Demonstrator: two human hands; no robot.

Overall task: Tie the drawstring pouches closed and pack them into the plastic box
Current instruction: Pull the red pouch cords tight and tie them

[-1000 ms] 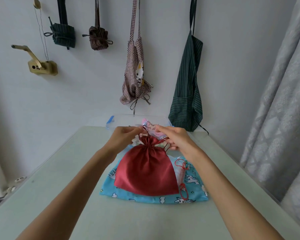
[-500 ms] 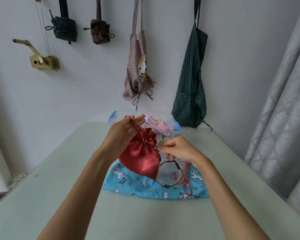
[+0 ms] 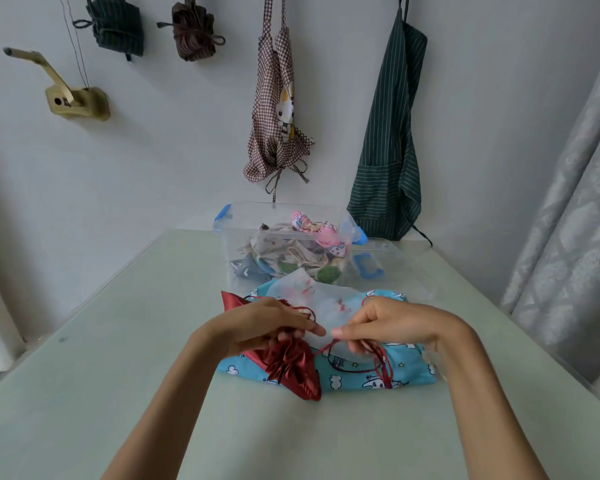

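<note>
Knotting of the red pouch [image 3: 293,363].
Left hand [image 3: 260,323] grips its gathered neck; right hand [image 3: 392,323] pinches the cord [image 3: 326,348], ready to pull tight.

1. Worktop [image 3: 84,393]: pale green, smooth.
2. Green striped apron [image 3: 388,161]: hangs on the white wall.
3. Brown checked apron [image 3: 274,126]: hangs left of it, cartoon cat print.
4. Two bundled cloths [image 3: 118,26], [image 3: 193,32]: hang high.
5. Brass crank fixture [image 3: 73,98]: wall-mounted, left.
6. Grey patterned curtain [image 3: 575,220]: right edge.
</note>
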